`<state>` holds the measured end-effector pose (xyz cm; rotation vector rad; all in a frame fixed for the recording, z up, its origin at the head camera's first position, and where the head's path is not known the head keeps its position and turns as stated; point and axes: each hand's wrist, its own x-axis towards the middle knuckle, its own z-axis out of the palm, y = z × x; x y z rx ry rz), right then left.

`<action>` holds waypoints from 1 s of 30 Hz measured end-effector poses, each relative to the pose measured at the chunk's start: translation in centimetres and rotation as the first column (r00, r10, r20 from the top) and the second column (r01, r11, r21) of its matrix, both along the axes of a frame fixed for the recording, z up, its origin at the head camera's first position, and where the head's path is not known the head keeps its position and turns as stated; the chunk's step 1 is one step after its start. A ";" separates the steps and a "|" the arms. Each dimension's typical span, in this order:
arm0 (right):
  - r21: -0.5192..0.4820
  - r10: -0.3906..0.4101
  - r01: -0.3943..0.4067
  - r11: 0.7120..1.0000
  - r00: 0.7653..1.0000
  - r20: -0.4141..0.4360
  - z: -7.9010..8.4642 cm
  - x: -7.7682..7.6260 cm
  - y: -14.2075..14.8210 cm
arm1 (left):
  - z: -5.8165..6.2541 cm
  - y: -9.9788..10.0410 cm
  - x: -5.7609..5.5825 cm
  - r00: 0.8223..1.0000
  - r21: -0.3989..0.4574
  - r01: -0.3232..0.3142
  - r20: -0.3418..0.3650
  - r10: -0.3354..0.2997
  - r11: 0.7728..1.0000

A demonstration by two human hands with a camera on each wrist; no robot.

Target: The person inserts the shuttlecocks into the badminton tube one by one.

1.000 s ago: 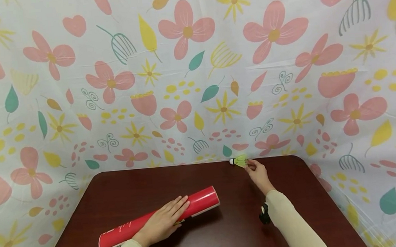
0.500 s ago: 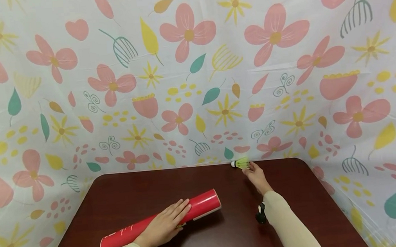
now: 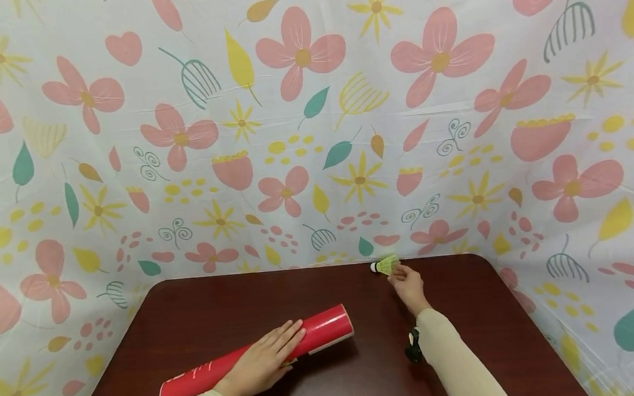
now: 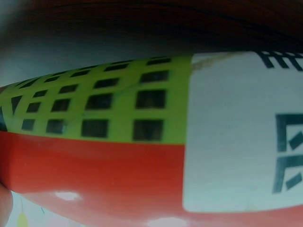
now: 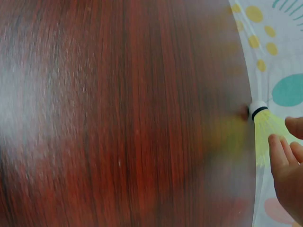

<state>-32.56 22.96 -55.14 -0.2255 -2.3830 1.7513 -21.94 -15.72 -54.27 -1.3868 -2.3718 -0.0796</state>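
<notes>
A red shuttlecock tube (image 3: 325, 326) lies slantwise on the table, its right end farther back. My left hand (image 3: 260, 360) rests over its middle with the fingers laid straight across the top. The left wrist view shows the tube's side close up, with a yellow-green checked band (image 4: 102, 106) and a white label (image 4: 236, 132). By the table's back edge my right hand (image 3: 408, 284) pinches the feathered skirt of a yellow-green shuttlecock (image 3: 382, 266). Its white cork with a dark band points left. In the right wrist view the fingertips are at the skirt (image 5: 266, 137).
The dark brown wooden table (image 3: 302, 287) has rounded back corners. A white flower-patterned cloth (image 3: 311, 129) hangs right behind it and along both sides. A dark wrist device (image 3: 413, 345) is on the right sleeve.
The right hand and forearm have shifted slightly left and nearer, and the shuttlecock sits slightly farther in from the back edge. The left hand stays on the tube.
</notes>
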 end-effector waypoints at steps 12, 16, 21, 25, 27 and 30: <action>0.193 -0.143 0.176 0.965 0.974 -0.173 0.0 0.5 -1.1 | 0.0 0.0 -0.3 1.000 0.014 0.016 -0.021 -0.015 1.000; 0.204 -0.119 0.154 0.967 0.978 -0.171 0.3 0.7 -1.0 | 0.1 -0.1 -0.3 0.999 0.014 0.015 -0.029 -0.015 1.000; 0.212 -0.108 0.140 0.967 0.982 -0.156 0.9 1.0 -1.0 | 0.4 -0.1 -0.3 1.000 0.020 0.009 -0.025 -0.009 1.000; 0.224 -0.099 0.135 0.965 0.982 -0.162 1.3 1.4 -1.0 | 0.6 0.0 -0.3 1.000 0.019 0.002 -0.019 -0.001 1.000; 0.229 -0.089 0.127 0.965 0.981 -0.171 1.4 1.7 -1.0 | 0.5 0.0 -0.3 1.000 0.018 0.002 -0.023 -0.001 1.000; 0.241 -0.076 0.115 0.964 0.984 -0.162 1.5 2.3 -1.0 | 0.4 0.0 -0.4 1.000 0.019 0.008 -0.027 -0.007 1.000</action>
